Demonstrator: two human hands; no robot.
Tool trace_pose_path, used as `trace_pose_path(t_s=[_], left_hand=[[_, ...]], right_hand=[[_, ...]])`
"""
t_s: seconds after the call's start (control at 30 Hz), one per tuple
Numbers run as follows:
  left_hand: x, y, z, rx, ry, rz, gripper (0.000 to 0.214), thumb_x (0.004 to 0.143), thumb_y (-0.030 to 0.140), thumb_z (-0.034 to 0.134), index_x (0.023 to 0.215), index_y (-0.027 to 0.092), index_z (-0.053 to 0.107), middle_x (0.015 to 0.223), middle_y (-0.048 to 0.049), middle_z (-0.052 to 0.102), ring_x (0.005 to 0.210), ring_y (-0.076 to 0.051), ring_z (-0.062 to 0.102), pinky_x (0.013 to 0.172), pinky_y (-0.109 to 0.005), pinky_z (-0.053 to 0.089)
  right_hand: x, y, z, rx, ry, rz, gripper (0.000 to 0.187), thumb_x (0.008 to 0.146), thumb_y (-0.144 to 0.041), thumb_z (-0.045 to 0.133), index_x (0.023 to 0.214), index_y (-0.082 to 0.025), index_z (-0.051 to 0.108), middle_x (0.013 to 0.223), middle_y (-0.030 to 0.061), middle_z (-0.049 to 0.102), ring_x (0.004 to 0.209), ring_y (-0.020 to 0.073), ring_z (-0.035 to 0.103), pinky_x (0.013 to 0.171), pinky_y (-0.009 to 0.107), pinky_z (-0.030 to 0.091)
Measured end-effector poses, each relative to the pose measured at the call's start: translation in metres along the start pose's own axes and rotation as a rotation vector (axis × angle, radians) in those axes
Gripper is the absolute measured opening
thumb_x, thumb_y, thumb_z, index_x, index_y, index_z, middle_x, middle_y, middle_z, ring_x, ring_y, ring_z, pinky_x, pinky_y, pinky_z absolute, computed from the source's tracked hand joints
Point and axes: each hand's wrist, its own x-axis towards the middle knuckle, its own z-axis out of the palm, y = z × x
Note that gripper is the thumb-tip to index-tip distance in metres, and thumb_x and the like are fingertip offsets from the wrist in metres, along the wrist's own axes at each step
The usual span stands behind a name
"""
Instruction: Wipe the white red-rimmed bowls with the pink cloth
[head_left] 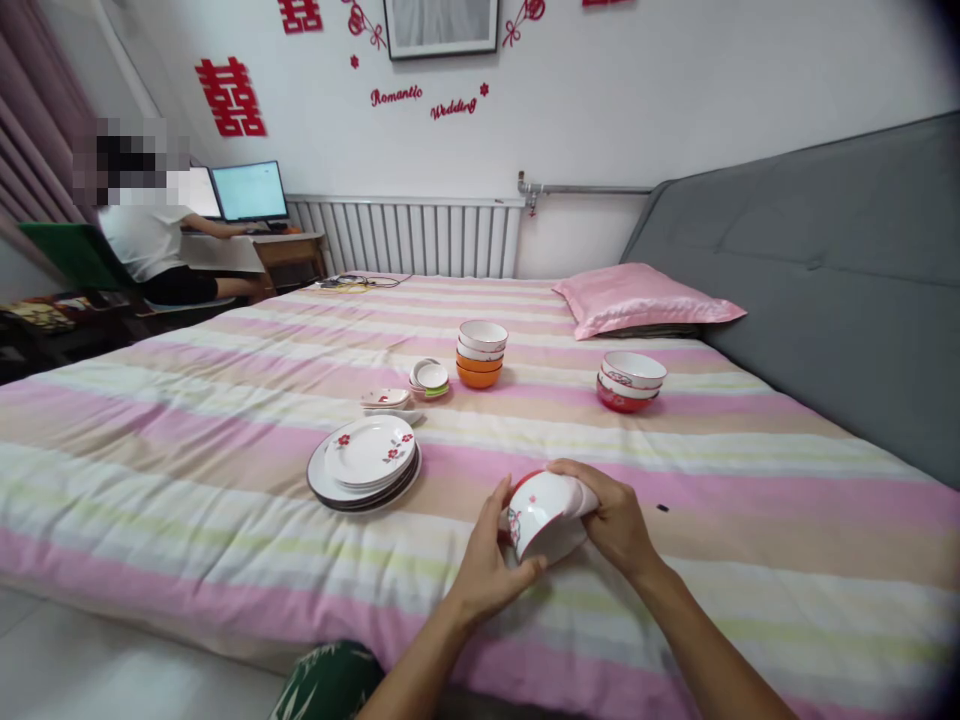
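Bowl [536, 515], white with a red flower print, is tipped on its side just above the striped bedspread [225, 470], near the bed's front edge in the head view. The left hand [487, 570] curls around the bowl from below, and the right hand [616, 522] clasps its far side. Stacked plates [365, 462] lie just left.

A bed [187, 470] under a pink, cream and green striped quilt carries a stack of flowered plates [365, 462], small saucers [385, 398], little dishes [430, 377], an orange-bottomed bowl stack [481, 353], red-patterned bowls [631, 381] and a pink pillow [645, 297].
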Motion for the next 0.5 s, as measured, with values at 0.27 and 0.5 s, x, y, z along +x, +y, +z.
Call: trace_pose_path(t_s=[0.27, 0.5], left_hand=[[0.002, 0.014, -0.005, 0.122, -0.009, 0.014, 0.082, 0.053, 0.007, 0.064, 0.131, 0.017, 0.040, 0.132, -0.0096, 0.050, 0.119, -0.030, 0.048, 0.102, -0.042, 0.040], [0.004, 0.013, -0.005, 0.107, -0.020, -0.010, 0.079, 0.052, 0.005, 0.062, 0.127, 0.019, 0.042, 0.121, -0.0072, 0.055, 0.108, -0.027, 0.053, 0.095, -0.039, 0.044]], right_hand=[[0.002, -0.012, 0.007, -0.027, -0.097, -0.264, 0.051, 0.069, -0.001, 0.042, 0.108, -0.025, 0.065, 0.113, 0.0022, 0.068, 0.109, 0.0193, 0.062, 0.094, 0.037, 0.050], [0.002, -0.004, 0.008, 0.057, -0.116, -0.180, 0.049, 0.069, -0.004, 0.043, 0.109, -0.024, 0.064, 0.112, 0.0030, 0.068, 0.109, 0.0202, 0.061, 0.096, 0.038, 0.048]])
